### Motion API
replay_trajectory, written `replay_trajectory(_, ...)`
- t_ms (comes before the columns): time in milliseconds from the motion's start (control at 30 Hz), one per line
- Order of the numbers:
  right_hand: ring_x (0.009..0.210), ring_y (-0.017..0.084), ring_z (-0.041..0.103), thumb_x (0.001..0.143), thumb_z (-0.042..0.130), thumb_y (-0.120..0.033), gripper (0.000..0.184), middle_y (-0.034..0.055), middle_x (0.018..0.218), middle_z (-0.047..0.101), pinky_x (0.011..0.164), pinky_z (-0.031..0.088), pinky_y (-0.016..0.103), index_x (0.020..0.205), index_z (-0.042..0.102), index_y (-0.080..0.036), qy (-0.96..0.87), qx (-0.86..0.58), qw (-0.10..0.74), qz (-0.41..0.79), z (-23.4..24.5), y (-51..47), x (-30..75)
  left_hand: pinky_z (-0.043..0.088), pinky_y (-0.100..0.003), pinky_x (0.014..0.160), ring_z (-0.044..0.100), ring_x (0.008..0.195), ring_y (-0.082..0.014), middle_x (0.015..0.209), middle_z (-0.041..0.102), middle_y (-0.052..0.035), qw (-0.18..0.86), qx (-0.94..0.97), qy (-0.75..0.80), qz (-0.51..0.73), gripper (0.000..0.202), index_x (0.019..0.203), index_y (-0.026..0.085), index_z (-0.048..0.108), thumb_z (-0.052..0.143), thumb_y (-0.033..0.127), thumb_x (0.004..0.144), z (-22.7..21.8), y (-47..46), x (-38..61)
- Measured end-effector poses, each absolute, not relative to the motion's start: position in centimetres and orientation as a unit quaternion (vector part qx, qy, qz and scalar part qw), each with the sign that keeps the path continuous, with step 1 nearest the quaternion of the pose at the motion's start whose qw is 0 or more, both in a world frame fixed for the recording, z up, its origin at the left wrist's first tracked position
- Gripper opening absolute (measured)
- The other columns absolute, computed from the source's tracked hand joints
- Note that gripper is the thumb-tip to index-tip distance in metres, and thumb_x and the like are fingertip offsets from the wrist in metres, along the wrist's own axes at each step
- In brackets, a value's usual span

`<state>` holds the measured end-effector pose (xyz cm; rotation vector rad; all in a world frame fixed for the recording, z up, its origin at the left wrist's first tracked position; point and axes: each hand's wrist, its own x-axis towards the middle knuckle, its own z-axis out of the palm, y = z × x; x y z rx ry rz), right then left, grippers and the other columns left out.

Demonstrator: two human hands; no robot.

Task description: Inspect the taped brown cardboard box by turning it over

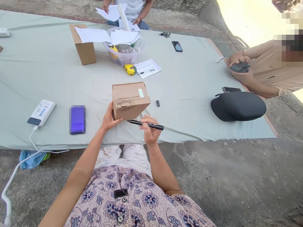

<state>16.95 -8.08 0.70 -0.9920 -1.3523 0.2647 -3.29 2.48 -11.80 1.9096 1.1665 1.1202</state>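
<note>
basically, l grip (pixel 109 119), half-spread, holds cardboard box (pixel 131 97) by its near-left corner, nr front of counter (pixel 189 82); r grip (pixel 151 131) closed round blk marker (pixel 156 126), tip beside box; small blk item (pixel 158 103) right of box.

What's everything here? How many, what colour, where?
Near box: 1, brown, middle
Far box: 1, brown, by basin
Basin: 1, translucent, far
Papers: several, white, far
Tape measure: 1, yellow, by basin
Pen: 1, dark, on paper
Keys: 1 bunch, dark, far
Phone: 1, black, beside keys
Case: 1, black, right
Power bank: 1, white, left
Cable: 1, white, left
Blurred rectangle: 1, purple, left
Small thing: 1, black, middle
Cloth: 1, pale green, underneath
People: 2, white top far, tan top right
Marker: 1, black, middle
Left hand: 1, holding box
Right hand: 1, holding marker
</note>
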Motion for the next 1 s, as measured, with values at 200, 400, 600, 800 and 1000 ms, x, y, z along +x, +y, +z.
replay_trajectory(200, 0.074, 0.015, 0.067, 0.093, 0.053, -0.040, 0.026, 0.0026, 0.090, 0.068, 0.079, 0.057, 0.035, 0.103, 0.067, -0.021, -0.418, -0.626, 0.653, 0.086, -3.1, -7.5, 22.6, 0.044, -0.051, 0.117, 0.046, 0.147, -0.0330, 0.157, 0.047, -0.0182, 0.313, 0.722, 0.457, 0.415, 0.085, 0.156, 0.021, 0.031, 0.065, 0.056, 0.087, -11.7, 2.7, -3.2)
replay_trajectory(400, 0.121, 0.028, 0.059, 0.083, 0.059, -0.030, 0.047, 0.0166, 0.125, 0.067, 0.105, 0.048, 0.049, 0.129, 0.063, -0.017, -0.467, -0.786, 0.390, 0.110, -7.2, -4.5, 25.9, 0.041, -0.053, 0.120, 0.042, 0.150, -0.0337, 0.160, 0.042, -0.0210, 0.281, 0.741, 0.469, 0.391, 0.089, 0.157, 0.017, 0.027, 0.064, 0.057, 0.087, -11.6, 2.0, -2.9)
replay_trajectory(600, 0.138, 0.035, 0.048, 0.090, 0.057, -0.034, 0.047, 0.0193, 0.148, 0.055, 0.114, 0.037, 0.057, 0.133, 0.064, -0.018, -0.500, -0.829, 0.243, 0.064, -10.5, -5.2, 26.1, 0.043, -0.049, 0.120, 0.052, 0.142, -0.0315, 0.153, 0.053, -0.0147, 0.185, 0.738, 0.503, 0.410, 0.072, 0.154, 0.021, 0.037, 0.062, 0.046, 0.092, -12.1, -3.4, -6.3)
replay_trajectory(800, 0.136, 0.034, 0.051, 0.091, 0.051, -0.038, 0.050, 0.0200, 0.147, 0.056, 0.113, 0.040, 0.056, 0.136, 0.060, -0.017, -0.511, -0.814, 0.274, 0.030, -12.1, -5.8, 26.6, 0.032, -0.061, 0.122, 0.045, 0.144, -0.0386, 0.146, 0.053, -0.0237, 0.040, 0.520, 0.728, 0.444, 0.068, 0.149, 0.013, 0.041, 0.061, 0.041, 0.090, -9.7, -8.2, -13.4)
replay_trajectory(1000, 0.132, 0.033, 0.054, 0.090, 0.048, -0.041, 0.049, 0.0181, 0.139, 0.062, 0.111, 0.041, 0.055, 0.132, 0.059, -0.018, -0.495, -0.802, 0.333, 0.024, -13.0, -5.6, 27.2, 0.021, -0.062, 0.123, 0.031, 0.152, -0.0424, 0.149, 0.045, -0.0305, 0.050, 0.431, 0.867, 0.245, 0.044, 0.130, 0.007, 0.056, 0.049, 0.033, 0.095, -6.8, -6.9, -15.6)
